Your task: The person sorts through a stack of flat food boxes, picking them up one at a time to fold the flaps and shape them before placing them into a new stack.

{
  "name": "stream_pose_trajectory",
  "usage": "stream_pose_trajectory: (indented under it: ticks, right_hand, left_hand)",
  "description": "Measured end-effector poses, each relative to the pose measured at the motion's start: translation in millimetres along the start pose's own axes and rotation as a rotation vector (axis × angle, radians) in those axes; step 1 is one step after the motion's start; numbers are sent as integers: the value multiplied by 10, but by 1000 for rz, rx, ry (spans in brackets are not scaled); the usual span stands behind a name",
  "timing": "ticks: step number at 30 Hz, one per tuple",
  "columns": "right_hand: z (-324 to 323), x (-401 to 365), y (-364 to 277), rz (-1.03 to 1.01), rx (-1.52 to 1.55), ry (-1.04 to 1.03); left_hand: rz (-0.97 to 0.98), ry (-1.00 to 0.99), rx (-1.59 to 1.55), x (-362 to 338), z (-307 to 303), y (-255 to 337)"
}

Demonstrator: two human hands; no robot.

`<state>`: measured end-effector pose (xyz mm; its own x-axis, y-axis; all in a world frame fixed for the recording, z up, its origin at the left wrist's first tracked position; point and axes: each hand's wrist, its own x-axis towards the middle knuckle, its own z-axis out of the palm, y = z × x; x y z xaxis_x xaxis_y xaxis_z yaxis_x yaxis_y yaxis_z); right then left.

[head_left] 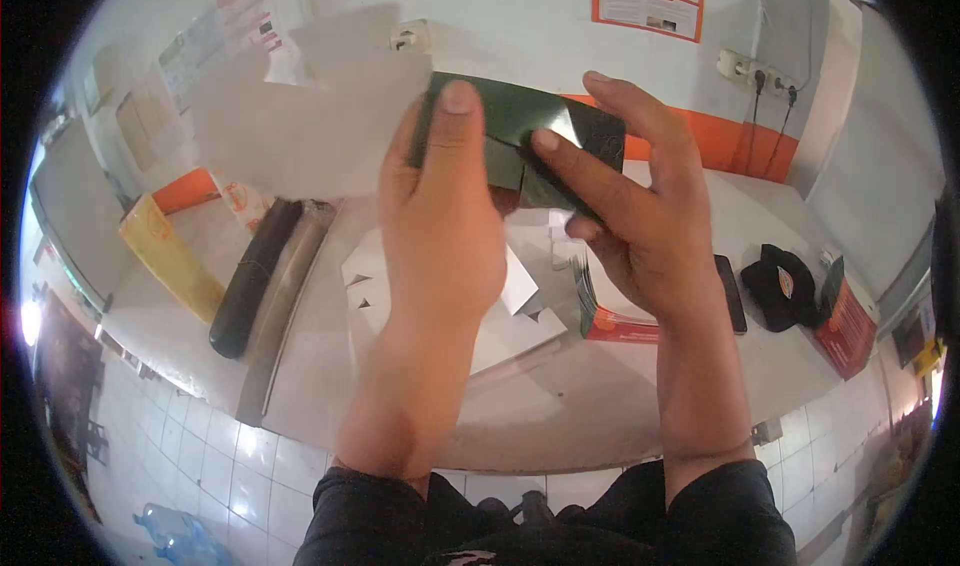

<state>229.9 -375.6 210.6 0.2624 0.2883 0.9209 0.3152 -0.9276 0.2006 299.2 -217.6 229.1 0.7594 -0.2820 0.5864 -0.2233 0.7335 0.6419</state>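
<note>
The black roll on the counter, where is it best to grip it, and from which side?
Grip the black roll around its middle, probably from above: it lies flat, long and round. A greyish roll lies close along its right, so its left flank looks freer.

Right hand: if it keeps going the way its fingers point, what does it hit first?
Its fingers lie on the dark green sheet. Carried on up and leftward, the right hand would probably meet the thumb of the left hand first, then the pale translucent sheet; depth is hard to judge.
</note>
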Motion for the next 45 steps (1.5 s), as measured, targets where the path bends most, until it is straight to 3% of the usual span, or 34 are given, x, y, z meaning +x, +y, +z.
stream_pose_trajectory:
  ticks: [5,8,10,12,17,20,21,24,27,30,33,38,40,42,45]
  right_hand:
    - [-171,-52,39,-25,-135,-34]
    - [-314,-380,317,128,-307,128]
    - [-452,-732,428,506,-252,194]
    - [-529,-1203,598,784,-212,72]
    - [-618,-1838,389,918,-473,-583]
    - [-687,-1806,305,791,-520,-803]
    - [-675,-1770,267,758,-554,-758]
    - [-832,-1592,366,486,-271,-945]
    - [-799,-1339,314,503,-281,-1432]
    - [-809,-1442,328,480,-229,-1435]
    - [-837,-1700,374,464,-192,-1261]
    - [-888,-1632,319,463,-192,-1340]
    - [-939,-1503,286,418,-193,-1281]
    - [-1012,-1446,298,326,-193,-1116]
    - [-1062,-854,199,334,-117,-757]
  left_hand:
    - [-147,-281,90,-35,-30,-166]
    - [-125,-503,360,-58,1,-346]
    - [7,-730,689,-26,-110,-685]
    - [157,-963,1104,-39,-169,-992]
    - [-21,-1414,1580,-310,-152,-1469]
    - [23,-1423,1663,-398,-201,-1560]
    - [19,-1435,1678,-404,-192,-1578]
    - [-4,-1454,1725,-406,-176,-1600]
    - [1,-1451,1747,-384,-136,-1570]
    - [46,-1456,1707,-375,-152,-1590]
    - [44,-1425,1624,-395,-223,-1703]
    - [-33,-1312,1544,-435,-230,-1644]
    - [249,-1003,1558,-485,-311,-1447]
    - [192,-932,1588,-388,-405,-993]
    - [-383,-1090,1773,-323,-753,-449]
